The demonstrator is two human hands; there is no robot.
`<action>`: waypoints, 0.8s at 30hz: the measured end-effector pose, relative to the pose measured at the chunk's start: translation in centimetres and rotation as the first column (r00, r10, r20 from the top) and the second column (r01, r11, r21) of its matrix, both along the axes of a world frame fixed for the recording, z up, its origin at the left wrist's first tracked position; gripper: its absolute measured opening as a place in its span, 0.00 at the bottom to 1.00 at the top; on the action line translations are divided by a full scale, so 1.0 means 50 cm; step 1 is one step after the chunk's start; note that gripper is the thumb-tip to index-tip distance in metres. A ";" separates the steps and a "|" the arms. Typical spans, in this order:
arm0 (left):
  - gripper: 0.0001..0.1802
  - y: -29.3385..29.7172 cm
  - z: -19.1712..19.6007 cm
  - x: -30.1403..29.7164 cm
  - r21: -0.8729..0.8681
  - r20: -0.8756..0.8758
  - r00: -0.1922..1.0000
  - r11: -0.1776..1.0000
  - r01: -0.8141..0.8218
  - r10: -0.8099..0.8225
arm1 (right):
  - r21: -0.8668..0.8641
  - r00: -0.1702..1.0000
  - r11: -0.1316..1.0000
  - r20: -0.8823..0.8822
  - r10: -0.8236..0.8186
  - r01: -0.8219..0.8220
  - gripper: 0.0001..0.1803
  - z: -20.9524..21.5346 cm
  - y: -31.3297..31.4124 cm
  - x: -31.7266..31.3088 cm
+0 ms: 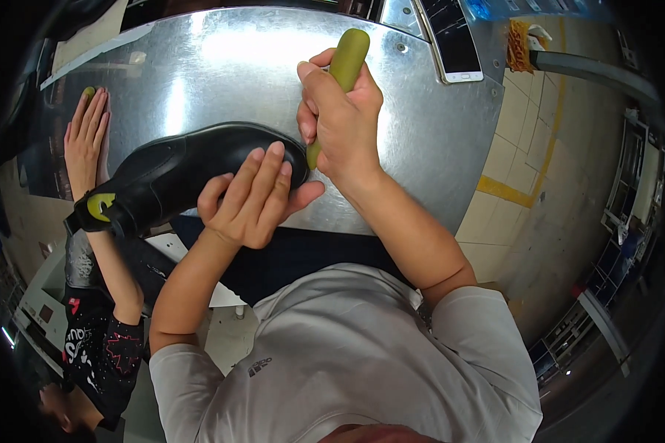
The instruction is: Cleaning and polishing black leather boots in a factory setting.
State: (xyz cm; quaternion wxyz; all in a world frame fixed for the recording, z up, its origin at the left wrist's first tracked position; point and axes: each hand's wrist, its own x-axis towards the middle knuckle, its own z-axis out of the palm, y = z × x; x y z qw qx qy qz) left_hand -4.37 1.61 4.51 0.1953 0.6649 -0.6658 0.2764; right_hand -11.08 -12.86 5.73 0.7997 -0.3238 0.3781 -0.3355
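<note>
A black shoe (177, 173) with a yellow-green heel tab lies on its side on the shiny metal table (421, 140), toe toward the right. My left hand (255, 196) rests over the toe end, fingers spread on the upper. My right hand (340, 122) is clenched around a yellow-green tool handle (347, 55), held upright, its lower tip touching the toe of the shoe.
Another person's hand (87, 136) lies flat on the table at the left, beside the shoe's heel; their black sleeve is below it. A white phone (454, 40) lies at the table's far right edge. Tiled floor with a yellow line lies to the right.
</note>
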 end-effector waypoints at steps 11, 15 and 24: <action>0.19 -0.012 -0.005 -0.001 -0.048 -0.027 1.000 0.999 0.000 -0.002 | -0.015 0.995 0.995 0.030 0.097 -0.097 0.09 -0.007 -0.028 0.056; 0.17 -0.024 -0.004 -0.006 -0.074 -0.048 0.999 0.997 -0.013 0.010 | -0.050 0.981 0.984 0.081 0.174 -0.170 0.10 -0.014 -0.039 0.097; 0.20 -0.023 -0.018 -0.006 -0.079 -0.115 0.993 0.997 -0.001 -0.008 | -0.170 0.856 0.885 0.230 0.463 -0.434 0.13 -0.035 -0.027 0.192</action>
